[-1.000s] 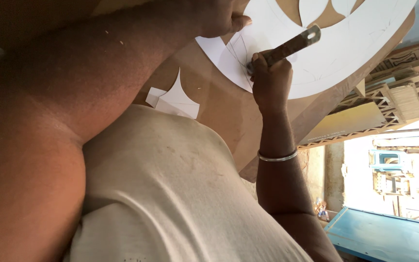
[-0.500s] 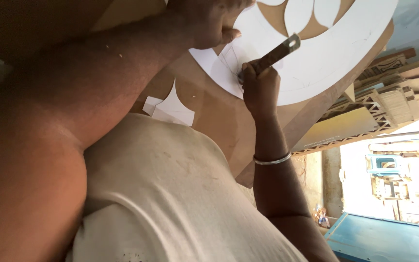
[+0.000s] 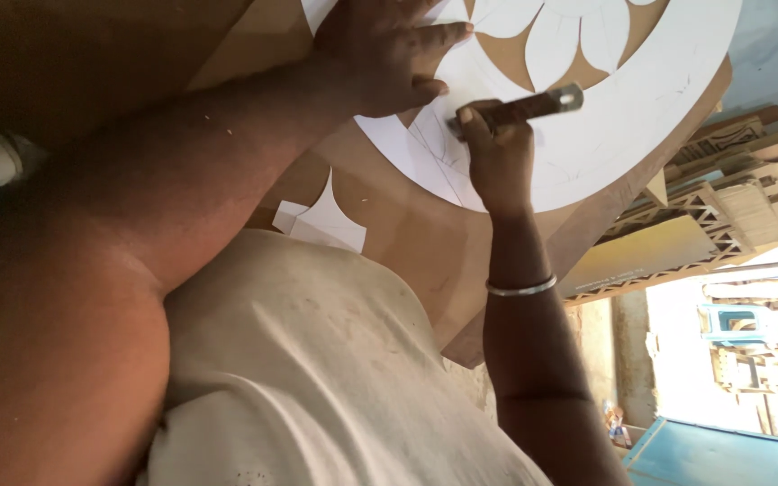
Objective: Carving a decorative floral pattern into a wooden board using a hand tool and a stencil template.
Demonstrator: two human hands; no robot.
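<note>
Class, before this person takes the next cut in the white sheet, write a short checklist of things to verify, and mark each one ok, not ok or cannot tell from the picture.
1. Left hand pressed flat on the white paper pattern: ok.
2. Right hand gripping the knife firmly: ok.
3. Left fingertips clear of the blade's path: cannot tell, blade tip is hidden.
4. Pattern lying flat on the brown board: ok.
5. Loose white offcut away from the cutting area: ok.

2 hands [image 3: 380,63], 1 knife [image 3: 520,108], 1 round white sheet [image 3: 659,108], 1 brown board [image 3: 407,225], 1 cut-off scrap [image 3: 326,220], 1 bangle [image 3: 521,289].
</note>
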